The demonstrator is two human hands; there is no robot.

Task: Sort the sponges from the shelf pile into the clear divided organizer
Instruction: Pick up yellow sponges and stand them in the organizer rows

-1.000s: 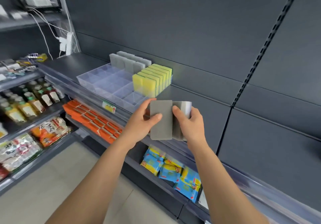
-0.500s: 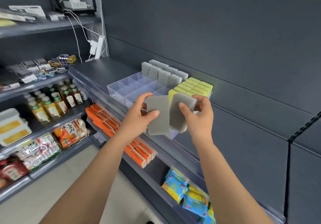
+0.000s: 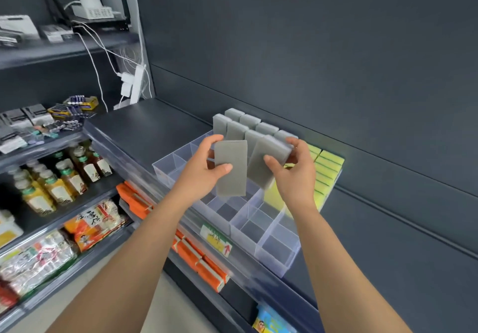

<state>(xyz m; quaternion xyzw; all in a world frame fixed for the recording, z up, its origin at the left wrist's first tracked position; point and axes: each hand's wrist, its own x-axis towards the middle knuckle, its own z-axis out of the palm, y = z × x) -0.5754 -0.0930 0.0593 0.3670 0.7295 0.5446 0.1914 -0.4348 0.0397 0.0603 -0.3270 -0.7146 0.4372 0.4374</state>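
My left hand (image 3: 200, 169) grips an upright grey sponge (image 3: 231, 168) by its left edge, thumb across the front. My right hand (image 3: 293, 175) holds a second grey sponge (image 3: 266, 163), tilted to the right. Both sponges hang above the clear divided organizer (image 3: 269, 239) on the dark shelf. Several grey sponges (image 3: 248, 125) stand in the organizer's far compartments. Yellow sponges (image 3: 327, 172) fill its right side. The near compartments hold nothing.
The dark shelf (image 3: 144, 123) runs left of the organizer, backed by a dark wall panel. A white power strip with cables (image 3: 135, 84) hangs at the far left corner. Bottles (image 3: 57, 177), snack packs and orange boxes (image 3: 196, 257) fill lower shelves.
Both hands have carried the two grey sponges forward and over the organizer. The sponges have come apart, the right one now tilted. The view has moved closer to the shelf.
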